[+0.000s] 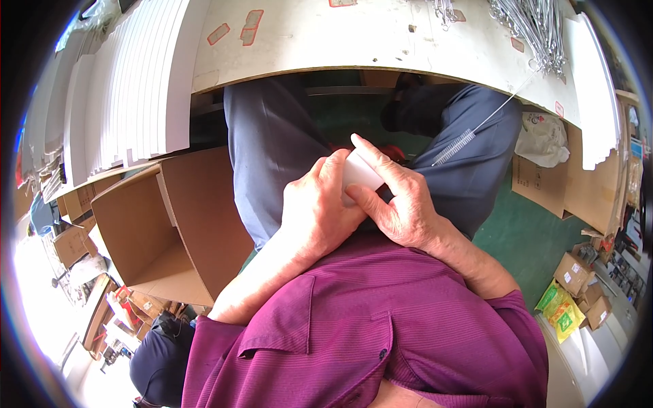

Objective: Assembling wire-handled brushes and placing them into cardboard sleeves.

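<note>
So both hands are busy with one small white block [363, 171], held up over the lap, just in front of the belly. The left hand [316, 200] is curled around its left side, and the right hand [405, 204] grips it from the other side, thumb on the near face and index finger stretched along the far right edge. Can't tell if it's hollow or solid, the fingers cover too much.

There's a thin wire brush [454, 147] slanting across the right thigh, bristly end down, wire running up toward the desk [367, 41]. Up there, a pile of metal wires [534, 30] sits at the far right, and a row of white panels [136, 81] stands on the left. Below those there's an open cardboard box [207, 217].
</note>
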A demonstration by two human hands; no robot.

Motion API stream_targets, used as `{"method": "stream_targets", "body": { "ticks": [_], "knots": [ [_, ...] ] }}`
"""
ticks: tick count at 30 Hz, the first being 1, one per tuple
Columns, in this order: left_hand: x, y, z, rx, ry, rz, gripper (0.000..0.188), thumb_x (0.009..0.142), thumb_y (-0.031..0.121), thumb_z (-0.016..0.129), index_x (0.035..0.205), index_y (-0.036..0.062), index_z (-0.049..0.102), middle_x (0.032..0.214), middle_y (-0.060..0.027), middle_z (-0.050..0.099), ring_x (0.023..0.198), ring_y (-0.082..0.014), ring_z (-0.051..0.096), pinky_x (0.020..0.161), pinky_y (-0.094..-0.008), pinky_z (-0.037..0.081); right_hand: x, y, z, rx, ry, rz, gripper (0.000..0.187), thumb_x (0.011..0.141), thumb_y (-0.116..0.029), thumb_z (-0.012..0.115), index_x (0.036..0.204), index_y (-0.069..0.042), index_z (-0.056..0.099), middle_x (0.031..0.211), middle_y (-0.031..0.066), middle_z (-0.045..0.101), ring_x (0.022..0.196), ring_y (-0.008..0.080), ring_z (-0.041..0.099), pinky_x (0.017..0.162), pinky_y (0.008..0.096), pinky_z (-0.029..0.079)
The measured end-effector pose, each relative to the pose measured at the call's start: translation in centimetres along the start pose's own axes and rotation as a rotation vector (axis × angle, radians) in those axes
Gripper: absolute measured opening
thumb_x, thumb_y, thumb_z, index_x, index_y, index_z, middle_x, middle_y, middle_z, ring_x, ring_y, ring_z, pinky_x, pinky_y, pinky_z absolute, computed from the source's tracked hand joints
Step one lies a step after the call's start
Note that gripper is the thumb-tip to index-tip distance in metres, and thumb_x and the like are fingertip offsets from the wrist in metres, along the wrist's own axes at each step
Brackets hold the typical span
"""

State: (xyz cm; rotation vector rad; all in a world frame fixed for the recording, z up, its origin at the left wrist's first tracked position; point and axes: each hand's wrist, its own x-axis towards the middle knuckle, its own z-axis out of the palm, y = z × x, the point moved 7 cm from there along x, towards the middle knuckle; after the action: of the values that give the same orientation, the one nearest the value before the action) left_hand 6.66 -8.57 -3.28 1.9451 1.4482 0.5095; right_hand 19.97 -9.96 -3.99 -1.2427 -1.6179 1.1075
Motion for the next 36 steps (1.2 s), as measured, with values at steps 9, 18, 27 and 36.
{"method": "stream_targets", "body": {
  "ticks": [9,18,27,36],
  "knots": [
    [0.37,0.53,-0.01,0.008,0.040,0.036,0.055,0.071,0.012,0.081,0.120,-0.0011,0.061,0.102,-0.0211,0.071,0.088,-0.0397,0.073,0.076,-0.0436,0.061,0.02,-0.18,-0.18,0.029,0.081,-0.031,0.064,0.089,-0.007,0.077,0.146,0.000,0.049,0.116,0.0245,0.070,0.105,0.0314,0.073,0.086,0.0356,0.058],
    [0.32,0.56,-0.16,-0.024,0.041,0.052,0.055,0.070,0.011,0.082,0.119,-0.0010,0.061,0.101,-0.0201,0.071,0.087,-0.0385,0.073,0.074,-0.0427,0.061,0.30,-0.41,-0.13,0.035,0.061,-0.019,0.064,0.088,-0.005,0.077,0.146,-0.001,0.050,0.116,0.0245,0.070,0.107,0.0321,0.072,0.087,0.0358,0.058],
    [0.02,0.69,-0.24,-0.032,0.066,0.092,0.054,0.071,0.009,0.081,0.120,-0.0012,0.060,0.100,-0.0197,0.071,0.085,-0.0379,0.073,0.073,-0.0424,0.061,0.24,-0.75,0.02,0.014,0.043,-0.061,0.062,0.089,-0.004,0.075,0.146,-0.002,0.051,0.114,0.0240,0.071,0.100,0.0315,0.074,0.081,0.0357,0.059],
    [0.07,0.59,-0.15,-0.018,0.066,0.066,0.053,0.072,0.009,0.081,0.120,-0.0014,0.060,0.099,-0.0201,0.071,0.084,-0.0385,0.073,0.071,-0.0422,0.061,-0.02,0.04,0.33,0.068,0.014,-0.021,0.064,0.090,-0.006,0.073,0.149,-0.003,0.047,0.114,0.0247,0.070,0.094,0.0307,0.074,0.078,0.0357,0.059]
  ]
}}
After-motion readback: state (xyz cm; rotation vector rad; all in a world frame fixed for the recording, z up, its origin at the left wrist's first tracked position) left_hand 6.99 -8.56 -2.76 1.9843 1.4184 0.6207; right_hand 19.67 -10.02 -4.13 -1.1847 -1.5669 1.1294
